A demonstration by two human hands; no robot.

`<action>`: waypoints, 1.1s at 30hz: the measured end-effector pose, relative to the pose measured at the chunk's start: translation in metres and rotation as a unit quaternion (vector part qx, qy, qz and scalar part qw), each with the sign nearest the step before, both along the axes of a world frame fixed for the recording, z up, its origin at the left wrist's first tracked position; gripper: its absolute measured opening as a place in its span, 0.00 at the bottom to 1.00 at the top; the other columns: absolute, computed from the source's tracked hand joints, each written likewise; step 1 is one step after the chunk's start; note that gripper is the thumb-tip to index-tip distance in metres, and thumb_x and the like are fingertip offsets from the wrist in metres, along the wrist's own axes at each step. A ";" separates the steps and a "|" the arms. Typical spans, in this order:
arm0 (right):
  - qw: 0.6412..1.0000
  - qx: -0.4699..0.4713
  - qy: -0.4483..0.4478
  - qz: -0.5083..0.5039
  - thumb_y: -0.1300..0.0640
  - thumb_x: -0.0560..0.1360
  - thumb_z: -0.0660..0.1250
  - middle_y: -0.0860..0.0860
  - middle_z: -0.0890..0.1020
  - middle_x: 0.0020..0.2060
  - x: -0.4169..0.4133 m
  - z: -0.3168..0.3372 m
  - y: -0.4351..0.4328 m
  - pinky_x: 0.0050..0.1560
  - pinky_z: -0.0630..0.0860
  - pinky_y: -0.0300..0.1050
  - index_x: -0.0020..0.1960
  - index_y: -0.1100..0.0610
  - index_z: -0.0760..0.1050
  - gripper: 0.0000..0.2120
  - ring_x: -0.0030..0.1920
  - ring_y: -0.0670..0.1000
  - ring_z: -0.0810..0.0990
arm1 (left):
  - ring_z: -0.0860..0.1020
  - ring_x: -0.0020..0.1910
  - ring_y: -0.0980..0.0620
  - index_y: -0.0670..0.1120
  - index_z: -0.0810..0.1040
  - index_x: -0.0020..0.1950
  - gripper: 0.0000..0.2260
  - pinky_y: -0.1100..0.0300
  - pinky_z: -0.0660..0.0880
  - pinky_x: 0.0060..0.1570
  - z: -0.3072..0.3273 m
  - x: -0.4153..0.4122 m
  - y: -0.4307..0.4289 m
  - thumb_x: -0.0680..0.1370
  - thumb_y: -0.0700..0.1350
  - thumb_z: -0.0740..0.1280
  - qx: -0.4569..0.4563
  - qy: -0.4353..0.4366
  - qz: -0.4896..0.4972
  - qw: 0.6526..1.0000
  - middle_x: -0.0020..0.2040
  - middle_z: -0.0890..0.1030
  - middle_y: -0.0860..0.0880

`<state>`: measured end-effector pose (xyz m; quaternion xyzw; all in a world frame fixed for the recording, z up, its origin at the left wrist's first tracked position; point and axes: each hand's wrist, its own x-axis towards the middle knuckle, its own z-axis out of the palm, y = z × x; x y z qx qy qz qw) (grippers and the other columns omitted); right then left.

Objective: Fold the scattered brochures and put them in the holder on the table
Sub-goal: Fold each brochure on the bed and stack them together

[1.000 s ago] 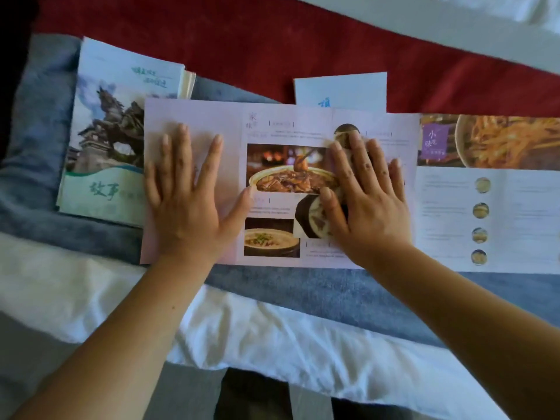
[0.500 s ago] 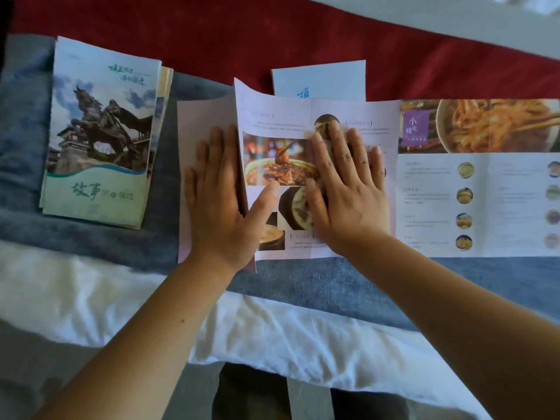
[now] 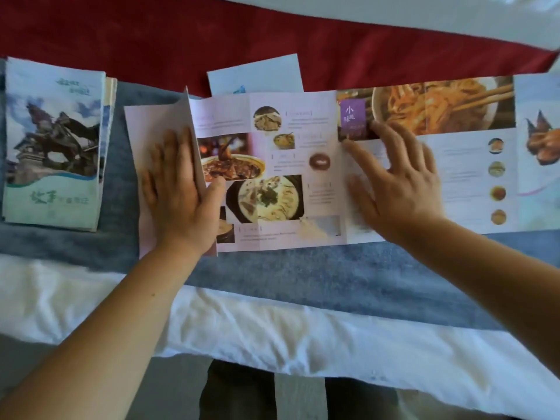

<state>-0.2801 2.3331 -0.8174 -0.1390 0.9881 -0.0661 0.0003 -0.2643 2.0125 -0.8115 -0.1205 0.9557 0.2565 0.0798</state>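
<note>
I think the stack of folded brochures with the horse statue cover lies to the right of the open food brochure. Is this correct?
Not quite. The head view shows the stack of folded brochures to the left of the open food brochure, not the right. The horse statue cover is correct.

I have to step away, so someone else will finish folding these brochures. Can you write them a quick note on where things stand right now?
Left hand: open, flat on the plain left end panel of the long food brochure, beside a raised crease.
Right hand: open, fingers spread over the panel under the noodle photo; contact unclear.
Folded brochures: stacked at the left on the blue cloth.
One more sheet pokes out behind the food brochure.
Done: that stack is folded.
Left: fold the food brochure, which is mostly spread open, then the sheet behind it, and load everything into the holder, which is not in view.
</note>
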 end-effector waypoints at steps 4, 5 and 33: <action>1.000 -0.010 -0.013 -0.006 0.42 0.86 0.53 0.57 0.58 0.83 0.009 -0.014 0.022 0.81 0.53 0.60 0.83 0.43 0.59 0.26 0.82 0.63 0.54 | 0.46 0.83 0.47 0.51 0.49 0.84 0.34 0.41 0.42 0.80 0.002 -0.001 0.010 0.80 0.55 0.56 0.009 0.001 0.018 1.000 0.85 0.50 0.48; 1.000 -0.011 -0.013 -0.005 0.42 0.86 0.52 0.57 0.56 0.83 0.009 -0.018 0.020 0.81 0.51 0.60 0.83 0.42 0.57 0.26 0.83 0.62 0.52 | 0.46 0.83 0.47 0.51 0.49 0.84 0.34 0.41 0.42 0.80 0.004 -0.001 0.014 0.80 0.54 0.55 0.019 -0.001 0.023 1.000 0.85 0.50 0.48; 0.987 -0.047 -0.151 0.014 0.28 0.81 0.48 0.58 0.41 0.84 0.012 -0.002 -0.033 0.81 0.41 0.65 0.84 0.39 0.46 0.36 0.82 0.65 0.36 | 0.55 0.82 0.44 0.49 0.55 0.84 0.32 0.33 0.53 0.77 0.045 -0.004 0.102 0.78 0.49 0.53 0.179 0.019 0.022 0.983 0.83 0.57 0.46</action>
